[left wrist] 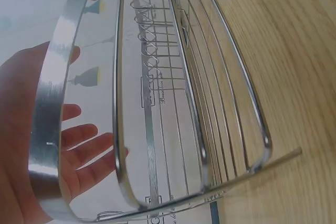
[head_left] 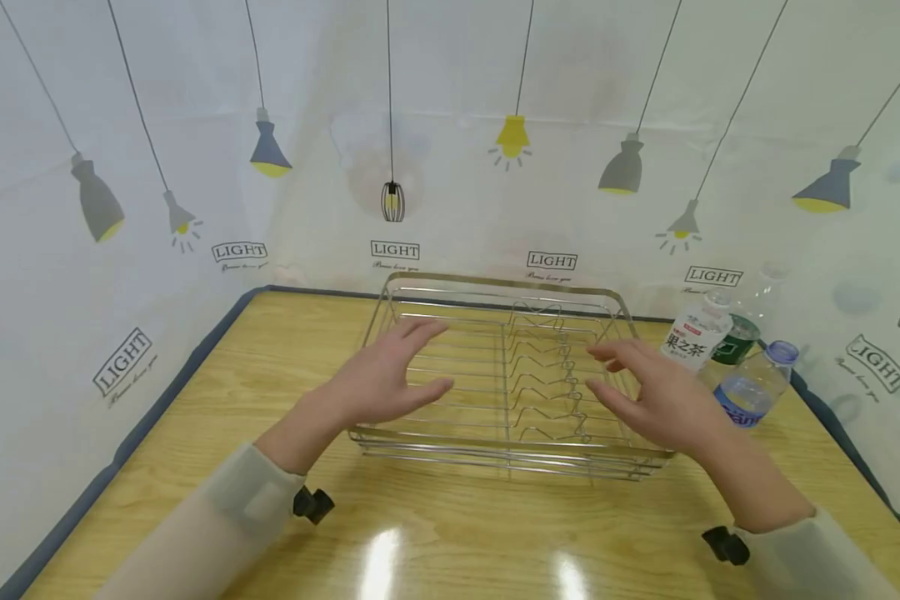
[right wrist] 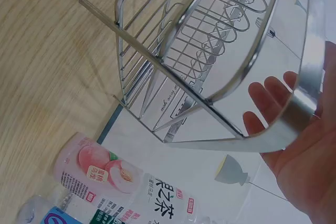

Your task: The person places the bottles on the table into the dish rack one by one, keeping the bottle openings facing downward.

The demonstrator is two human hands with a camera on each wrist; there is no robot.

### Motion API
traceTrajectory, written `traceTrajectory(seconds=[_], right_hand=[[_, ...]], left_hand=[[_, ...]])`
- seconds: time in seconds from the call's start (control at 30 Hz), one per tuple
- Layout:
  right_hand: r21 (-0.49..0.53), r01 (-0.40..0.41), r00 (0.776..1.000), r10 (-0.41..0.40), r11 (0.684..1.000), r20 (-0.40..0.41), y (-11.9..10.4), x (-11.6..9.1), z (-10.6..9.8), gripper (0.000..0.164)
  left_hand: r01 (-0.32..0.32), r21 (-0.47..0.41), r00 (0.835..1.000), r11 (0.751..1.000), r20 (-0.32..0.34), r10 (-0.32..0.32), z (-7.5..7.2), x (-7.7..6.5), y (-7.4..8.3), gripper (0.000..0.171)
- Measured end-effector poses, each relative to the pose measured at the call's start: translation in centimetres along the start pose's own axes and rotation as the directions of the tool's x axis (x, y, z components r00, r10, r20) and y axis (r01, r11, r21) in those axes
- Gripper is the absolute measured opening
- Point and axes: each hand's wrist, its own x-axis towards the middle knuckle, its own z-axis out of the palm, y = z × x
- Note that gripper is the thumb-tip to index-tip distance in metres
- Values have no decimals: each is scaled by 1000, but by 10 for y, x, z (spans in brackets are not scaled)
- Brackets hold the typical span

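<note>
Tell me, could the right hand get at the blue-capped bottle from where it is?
Probably yes. The right hand holds nothing, and the blue-capped bottle stands to its right, outside the wire rack, with nothing visible between them. The hand would likely just need to move outward.

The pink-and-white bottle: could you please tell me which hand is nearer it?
Right. The right hand is close to the bottle, overlapping it in the head view; the left hand is at the left end of the wire rack, farther away.

Head view downward, wrist views sharing rack
</note>
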Motion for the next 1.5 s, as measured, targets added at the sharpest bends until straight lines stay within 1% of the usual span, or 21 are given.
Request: traceTrajectory(seconds=[0.17,0.3,0.37,0.47,0.5,0.57,0.63,0.77,0.83,0.87,0.93,1.0,1.07,1.1,1.13,1.17,1.2,1.3,1.37,1.43,1.5], right_hand=[[60,17,999,-15,998,-44,4,-7,-5,39],[108,-12,999,16,994,-37,10,-14,-9,39],[123,-12,998,19,992,-59,15,-18,-11,38],[140,24,991,-5,990,-133,26,-24,-14,37],[143,43,985,-18,989,-170,30,-26,-16,37],[135,47,973,-15,990,-231,39,-32,-23,38],[132,30,957,10,991,-292,48,-38,-33,39],[114,-106,919,141,988,-369,65,-52,-56,42],[119,-192,889,223,974,-399,74,-58,-66,45],[120,-229,873,259,966,-414,79,-61,-70,47],[140,-285,831,318,948,-457,93,-68,-75,50],[180,-327,784,372,928,-497,109,-74,-77,52],[233,-353,748,423,906,-512,124,-80,-77,54],[259,-361,739,444,896,-507,132,-84,-76,56],[286,-377,737,472,881,-484,140,-87,-73,59],[305,-403,740,503,863,-446,146,-91,-71,62],[320,-435,748,536,841,-392,151,-94,-68,66],[343,-490,784,577,801,-227,165,-100,-58,77],[342,-520,797,589,783,-135,172,-101,-53,84],[356,-528,808,585,771,-68,179,-99,-48,90],[360,-543,810,586,759,-12,184,-96,-44,95]], left_hand=[[2,-145,1000,989,1,-2,0,0,4,71],[-2,-253,1000,967,15,6,2,0,6,64],[7,-295,1000,955,27,1,3,0,8,63],[20,-342,999,939,46,-4,5,1,11,61],[24,-355,999,934,52,-6,5,1,13,60],[28,-368,998,930,59,-6,6,1,15,59],[22,-374,998,927,58,0,6,2,17,58],[10,-379,999,925,52,10,7,3,18,57],[9,-385,999,923,52,12,7,2,18,56],[8,-387,999,922,52,14,8,2,17,55],[8,-390,998,921,54,14,8,1,17,54],[4,-394,998,919,53,18,9,0,16,54],[1,-394,999,919,49,20,9,0,15,53],[1,-394,999,919,47,19,9,0,16,53],[0,-394,999,919,46,19,9,1,15,53],[-1,-394,999,919,45,20,9,1,15,52],[-1,-396,999,918,45,20,8,1,15,52],[0,-402,999,916,49,21,8,1,16,52],[3,-404,998,915,52,20,8,0,16,52],[6,-404,998,915,53,17,8,-1,16,52],[9,-403,998,915,54,14,9,-1,15,52]])
